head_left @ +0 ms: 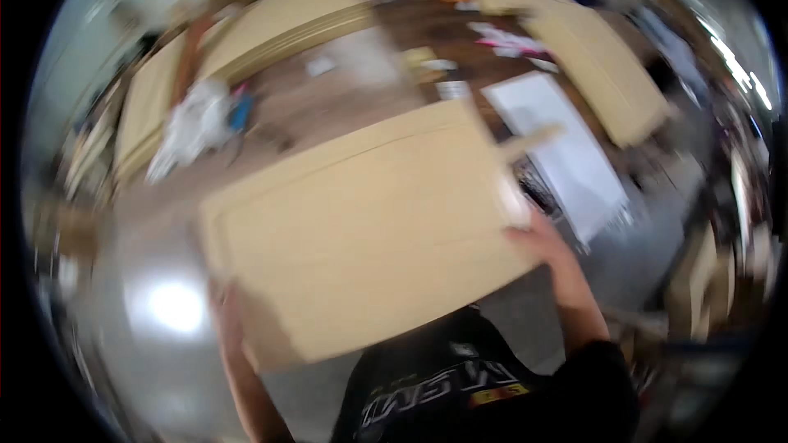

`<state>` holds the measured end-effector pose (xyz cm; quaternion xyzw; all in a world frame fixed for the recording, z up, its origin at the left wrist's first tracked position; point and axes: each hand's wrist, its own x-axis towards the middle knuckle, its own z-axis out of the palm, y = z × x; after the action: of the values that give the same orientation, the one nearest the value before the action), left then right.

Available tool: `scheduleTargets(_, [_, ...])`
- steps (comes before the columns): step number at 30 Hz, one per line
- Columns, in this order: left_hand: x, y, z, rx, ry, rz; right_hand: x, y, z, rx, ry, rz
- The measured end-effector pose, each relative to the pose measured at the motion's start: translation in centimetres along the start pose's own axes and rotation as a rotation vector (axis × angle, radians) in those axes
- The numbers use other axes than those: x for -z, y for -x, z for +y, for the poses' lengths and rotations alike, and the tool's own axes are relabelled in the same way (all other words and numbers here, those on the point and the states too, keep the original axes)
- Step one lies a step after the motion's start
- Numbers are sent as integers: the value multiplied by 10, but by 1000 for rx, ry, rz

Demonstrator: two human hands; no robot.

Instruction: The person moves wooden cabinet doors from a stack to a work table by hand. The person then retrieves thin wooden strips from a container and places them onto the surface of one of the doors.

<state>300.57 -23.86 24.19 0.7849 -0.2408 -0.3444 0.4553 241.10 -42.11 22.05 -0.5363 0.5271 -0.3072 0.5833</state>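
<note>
A large pale-yellow cabinet door panel (361, 230) is held in front of my body, tilted, with a groove line along its far edge. My left hand (228, 316) is closed on its left edge, the fingers partly hidden and blurred. At the right edge my right hand (538, 239) grips the panel, thumb on the upper face. A small white patch (513, 201) shows by that hand; blur hides what it is. Past the panel's right edge, a light wooden strip (532, 141) sticks out over a white sheet (566, 148).
Stacked panels in the same pale yellow (287, 29) lie on the brown table (328, 107) at far left. More panels (603, 66) rest at far right. A white plastic bag (197, 119) and pink-and-white scraps (505, 39) lie about. Grey floor (139, 254) surrounds the table.
</note>
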Motion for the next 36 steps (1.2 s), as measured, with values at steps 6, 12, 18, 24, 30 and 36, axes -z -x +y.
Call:
scheduleTargets(6, [17, -4, -41, -88, -163, 124, 2, -20, 5, 280, 204, -161])
scheduleTargets(12, [-5, -8, -34, -80, -208, 111, 18, 3, -23, 74, 169, -103])
scheduleTargets(18, [1, -7, -36, -75, -208, 136, 14, -2, -14, 162, 355, -46])
scheduleTargets(24, [1, -13, -40, -86, -207, 137, 17, -2, -17, 129, 181, -96])
scheduleTargets(30, [8, -30, -52, -106, -182, 106, 14, 7, -26, 51, 182, -74])
scheduleTargets(36, [46, -70, -114, -226, -291, 179, 2, 4, -14, 98, 253, -71])
